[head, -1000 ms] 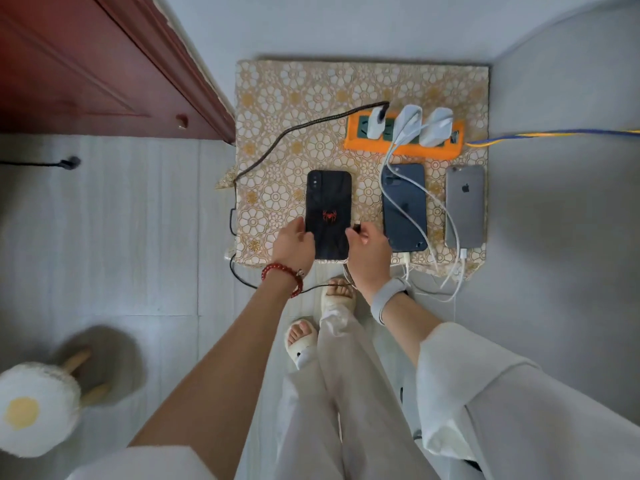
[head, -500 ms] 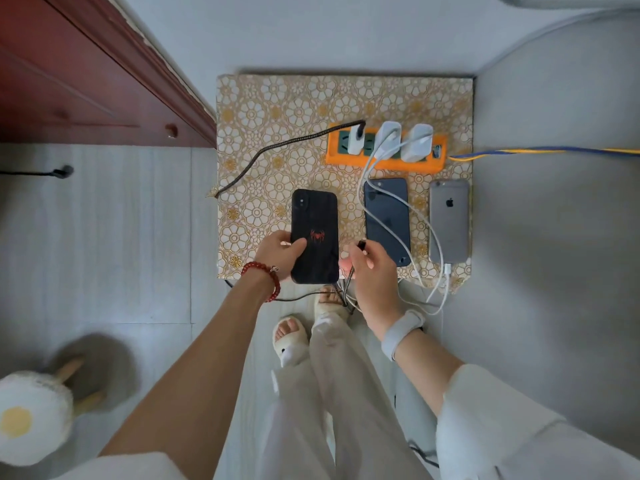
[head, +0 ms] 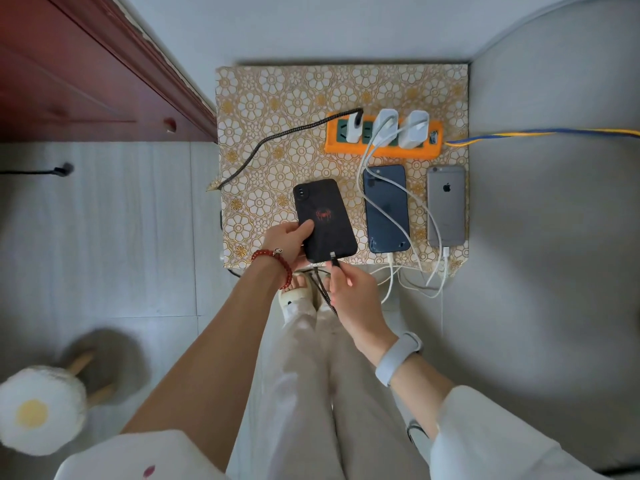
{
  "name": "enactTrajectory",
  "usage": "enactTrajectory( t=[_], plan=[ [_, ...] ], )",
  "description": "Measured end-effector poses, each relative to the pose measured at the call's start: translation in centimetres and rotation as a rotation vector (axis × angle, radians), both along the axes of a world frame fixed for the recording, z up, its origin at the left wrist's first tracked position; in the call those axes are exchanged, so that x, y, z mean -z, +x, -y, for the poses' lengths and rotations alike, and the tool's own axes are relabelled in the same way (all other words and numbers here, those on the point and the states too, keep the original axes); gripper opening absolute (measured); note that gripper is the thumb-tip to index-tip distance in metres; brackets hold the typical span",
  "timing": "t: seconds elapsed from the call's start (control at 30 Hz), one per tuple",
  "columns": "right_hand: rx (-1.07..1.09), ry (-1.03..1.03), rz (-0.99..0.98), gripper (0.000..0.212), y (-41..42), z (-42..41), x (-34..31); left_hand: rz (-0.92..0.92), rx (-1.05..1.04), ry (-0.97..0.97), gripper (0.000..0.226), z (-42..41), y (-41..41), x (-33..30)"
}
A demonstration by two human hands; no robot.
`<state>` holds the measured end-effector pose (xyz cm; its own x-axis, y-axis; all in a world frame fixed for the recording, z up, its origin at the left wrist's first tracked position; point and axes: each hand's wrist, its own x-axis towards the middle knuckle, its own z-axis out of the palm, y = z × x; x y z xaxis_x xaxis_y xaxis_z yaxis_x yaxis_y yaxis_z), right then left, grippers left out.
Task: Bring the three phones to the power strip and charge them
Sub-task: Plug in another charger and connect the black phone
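A black phone (head: 325, 220) with a red spider mark is tilted at the near edge of the patterned table (head: 277, 98), and my left hand (head: 289, 239) grips its lower left side. My right hand (head: 349, 289) pinches the plug of a black braided cable (head: 277, 140) right at the phone's bottom port. That cable runs to a white adapter in the orange power strip (head: 383, 151). A dark blue phone (head: 386, 209) and a grey phone (head: 446, 206) lie face down beside it, each with a white cable in its bottom end.
A red-brown wooden cabinet (head: 86, 71) stands at the left of the table. A blue-and-yellow cord (head: 540, 135) leads right from the strip. White cables hang off the table's near edge. A fried-egg stool (head: 38, 410) stands at lower left; my slippered feet are below the table.
My left hand has lifted and tilted the black phone toward me. My right hand has brought the black cable's plug from beside the phone to its bottom port.
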<state>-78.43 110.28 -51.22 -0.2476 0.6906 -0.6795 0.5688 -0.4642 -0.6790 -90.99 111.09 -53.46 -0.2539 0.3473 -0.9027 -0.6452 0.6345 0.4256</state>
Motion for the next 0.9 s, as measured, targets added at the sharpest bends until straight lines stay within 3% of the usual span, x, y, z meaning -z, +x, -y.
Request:
enactTrajectory(
  t=[0.13,0.47,0.9],
  plan=[
    [0.032,0.001,0.010,0.044,0.1,0.1,-0.2,-0.003,0.026,0.005,0.018,0.1,0.0,0.1],
    [0.044,0.018,0.061,0.039,0.2,0.1,-0.6,0.010,0.033,-0.015,0.011,-0.2,-0.2,-0.1],
    [0.280,-0.324,0.079,0.037,-0.6,-0.6,0.7,-0.062,0.151,-0.059,0.014,0.1,-0.1,0.3]
  ],
)
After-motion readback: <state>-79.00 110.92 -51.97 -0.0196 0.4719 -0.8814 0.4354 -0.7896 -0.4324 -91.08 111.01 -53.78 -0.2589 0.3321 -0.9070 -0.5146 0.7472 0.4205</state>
